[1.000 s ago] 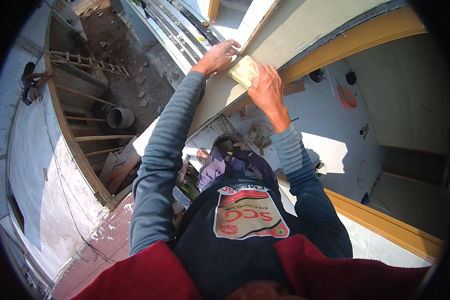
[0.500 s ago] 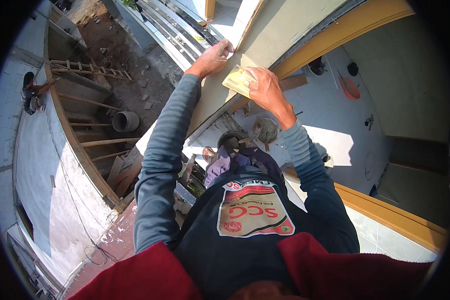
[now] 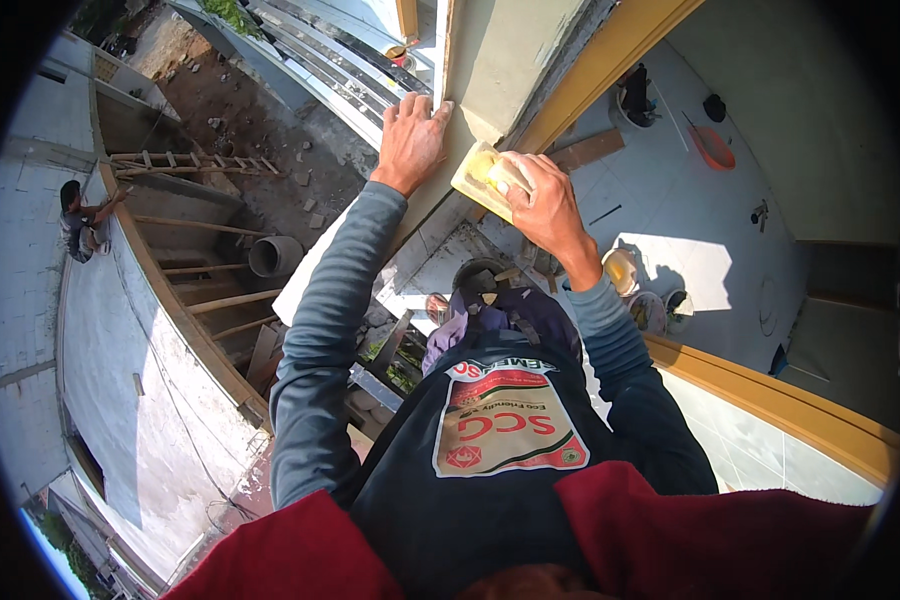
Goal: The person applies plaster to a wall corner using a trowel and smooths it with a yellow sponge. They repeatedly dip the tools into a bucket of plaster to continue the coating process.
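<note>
My right hand (image 3: 548, 205) is closed round a yellow rectangular plastering float (image 3: 480, 175), smeared with pale dust or mortar. The float is tilted beside the plastered wall face (image 3: 505, 65), near its lower corner; whether it touches cannot be made out. My left hand (image 3: 413, 143) lies over the edge of a narrow ledge (image 3: 425, 205), palm down, fingers apart and bent over its far side. Its thumb is next to the lower end of a thin upright strip (image 3: 444, 60) along the wall's left edge.
An ochre frame (image 3: 610, 60) borders the wall on the right. Buckets (image 3: 648, 312) and an orange basin (image 3: 713, 148) stand on the tiled floor below. At left, a wooden ladder (image 3: 195, 163), poles and a concrete ring (image 3: 275, 257) lie beyond a wall where another person (image 3: 85, 220) crouches.
My left hand has turned from a bent-finger hold near the strip to lying over the ledge's edge. The float in my right hand has shifted slightly down and right. The whole view has tilted.
</note>
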`<state>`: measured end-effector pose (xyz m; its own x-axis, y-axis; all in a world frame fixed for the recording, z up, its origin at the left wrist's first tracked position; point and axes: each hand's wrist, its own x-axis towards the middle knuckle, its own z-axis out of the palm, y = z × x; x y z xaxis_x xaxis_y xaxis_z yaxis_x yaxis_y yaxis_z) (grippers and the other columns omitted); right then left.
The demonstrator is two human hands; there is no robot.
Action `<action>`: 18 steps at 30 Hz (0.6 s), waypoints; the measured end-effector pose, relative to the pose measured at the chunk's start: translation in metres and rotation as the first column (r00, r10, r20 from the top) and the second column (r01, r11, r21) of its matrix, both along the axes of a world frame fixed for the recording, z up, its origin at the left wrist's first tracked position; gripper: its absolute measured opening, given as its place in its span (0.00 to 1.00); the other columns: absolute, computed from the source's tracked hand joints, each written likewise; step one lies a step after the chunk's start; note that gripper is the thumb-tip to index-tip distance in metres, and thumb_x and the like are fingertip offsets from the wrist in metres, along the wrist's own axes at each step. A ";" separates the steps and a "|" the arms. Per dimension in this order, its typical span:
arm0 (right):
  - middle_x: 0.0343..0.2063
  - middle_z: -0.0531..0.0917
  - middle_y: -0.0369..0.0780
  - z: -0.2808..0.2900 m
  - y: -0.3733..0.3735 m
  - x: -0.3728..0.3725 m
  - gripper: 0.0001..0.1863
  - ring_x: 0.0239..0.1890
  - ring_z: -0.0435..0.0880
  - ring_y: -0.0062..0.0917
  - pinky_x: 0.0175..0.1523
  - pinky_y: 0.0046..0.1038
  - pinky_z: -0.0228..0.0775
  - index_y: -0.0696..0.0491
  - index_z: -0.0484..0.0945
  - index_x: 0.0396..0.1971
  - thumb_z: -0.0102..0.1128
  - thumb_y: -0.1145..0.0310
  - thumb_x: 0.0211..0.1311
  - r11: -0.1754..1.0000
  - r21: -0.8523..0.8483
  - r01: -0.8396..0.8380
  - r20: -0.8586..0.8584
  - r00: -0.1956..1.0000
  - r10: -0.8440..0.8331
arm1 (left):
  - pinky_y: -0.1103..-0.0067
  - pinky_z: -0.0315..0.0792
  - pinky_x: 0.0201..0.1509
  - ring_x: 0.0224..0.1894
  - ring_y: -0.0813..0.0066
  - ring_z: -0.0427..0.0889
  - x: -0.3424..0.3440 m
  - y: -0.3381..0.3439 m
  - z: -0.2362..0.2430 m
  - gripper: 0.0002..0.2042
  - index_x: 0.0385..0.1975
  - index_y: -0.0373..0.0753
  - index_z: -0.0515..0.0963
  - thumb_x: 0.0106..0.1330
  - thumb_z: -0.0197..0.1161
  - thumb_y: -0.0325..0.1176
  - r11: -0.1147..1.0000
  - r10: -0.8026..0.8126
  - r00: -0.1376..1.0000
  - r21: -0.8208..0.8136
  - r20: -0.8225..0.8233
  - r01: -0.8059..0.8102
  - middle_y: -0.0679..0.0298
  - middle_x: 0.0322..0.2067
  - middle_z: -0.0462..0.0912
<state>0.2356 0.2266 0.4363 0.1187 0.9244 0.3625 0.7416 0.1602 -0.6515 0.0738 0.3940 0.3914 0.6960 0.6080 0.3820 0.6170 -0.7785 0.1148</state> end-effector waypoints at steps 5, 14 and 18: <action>0.44 0.83 0.52 0.002 -0.004 -0.001 0.19 0.48 0.81 0.47 0.56 0.37 0.71 0.65 0.78 0.48 0.62 0.77 0.54 1.000 -0.027 -0.003 0.017 1.000 0.003 | 0.60 0.63 0.55 0.55 0.56 0.67 0.003 0.002 -0.009 0.23 0.56 0.42 0.77 0.58 0.64 0.31 0.999 0.021 0.998 -0.052 0.055 -0.018 0.56 0.45 0.70; 0.40 0.82 0.51 -0.001 -0.009 0.001 0.19 0.44 0.79 0.46 0.53 0.40 0.70 0.63 0.78 0.47 0.60 0.76 0.52 1.000 0.026 -0.006 -0.026 1.000 0.007 | 0.59 0.62 0.55 0.50 0.57 0.66 0.006 0.004 -0.010 0.31 0.61 0.45 0.74 0.51 0.65 0.28 0.992 0.062 0.998 -0.106 -0.001 -0.061 0.57 0.43 0.66; 0.43 0.83 0.53 0.002 -0.012 0.002 0.19 0.47 0.82 0.46 0.55 0.36 0.72 0.64 0.78 0.48 0.62 0.77 0.54 1.000 -0.015 -0.006 -0.017 1.000 0.006 | 0.61 0.61 0.55 0.50 0.58 0.66 0.006 0.001 -0.012 0.29 0.61 0.45 0.75 0.55 0.62 0.29 0.996 0.063 0.998 -0.057 -0.007 -0.063 0.56 0.43 0.66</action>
